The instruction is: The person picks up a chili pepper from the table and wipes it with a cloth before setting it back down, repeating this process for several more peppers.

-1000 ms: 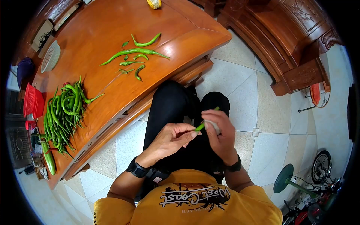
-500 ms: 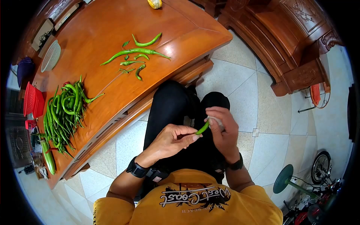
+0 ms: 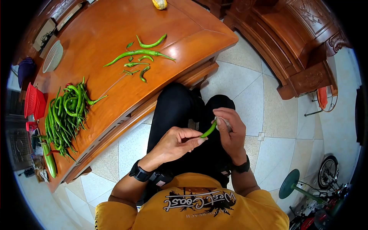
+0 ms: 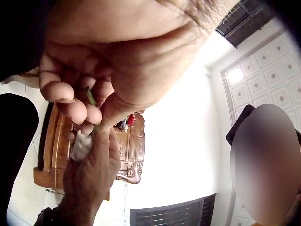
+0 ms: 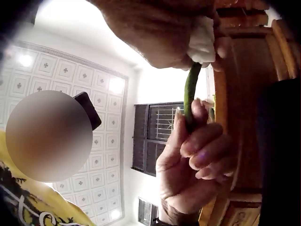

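Green chili [image 3: 208, 131] pinched at one end by left hand [image 3: 172, 145], right hand [image 3: 233, 136] holding white cloth [image 5: 202, 41] at the other; support it, press lightly.

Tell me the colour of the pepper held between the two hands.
Green; the pepper shows best in the head view.

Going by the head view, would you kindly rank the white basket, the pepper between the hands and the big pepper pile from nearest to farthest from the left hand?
1. Held pepper: pinched in the left hand's fingertips.
2. Pepper pile: on the table, off to the left.
3. White basket: also left, beyond the pile.
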Tool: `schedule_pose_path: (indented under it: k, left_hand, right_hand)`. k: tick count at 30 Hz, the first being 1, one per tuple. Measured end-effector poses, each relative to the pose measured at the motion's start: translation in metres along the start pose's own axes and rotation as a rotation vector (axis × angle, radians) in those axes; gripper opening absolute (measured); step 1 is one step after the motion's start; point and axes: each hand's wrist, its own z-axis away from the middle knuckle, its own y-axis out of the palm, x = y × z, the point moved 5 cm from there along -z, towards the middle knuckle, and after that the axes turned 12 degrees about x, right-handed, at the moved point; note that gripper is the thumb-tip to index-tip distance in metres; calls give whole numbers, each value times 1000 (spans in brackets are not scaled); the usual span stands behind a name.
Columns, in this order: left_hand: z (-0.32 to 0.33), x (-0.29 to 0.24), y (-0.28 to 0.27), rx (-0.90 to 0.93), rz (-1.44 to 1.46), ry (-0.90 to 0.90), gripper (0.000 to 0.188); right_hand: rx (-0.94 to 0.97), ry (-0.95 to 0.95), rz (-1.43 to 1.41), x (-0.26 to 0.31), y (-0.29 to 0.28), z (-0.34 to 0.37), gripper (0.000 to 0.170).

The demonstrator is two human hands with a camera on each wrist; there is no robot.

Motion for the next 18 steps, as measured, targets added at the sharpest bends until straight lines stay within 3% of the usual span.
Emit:
schedule_pose_path:
  k: [9,18]
  left_hand:
    - [-2,1,-3,-58,43,17,22]
    - [0,-3,2,-10,3,2,24]
  right_hand:
    - [122,-90,-37,22,23,6,17]
    - [-28,71,-52,-4,-2,2,16]
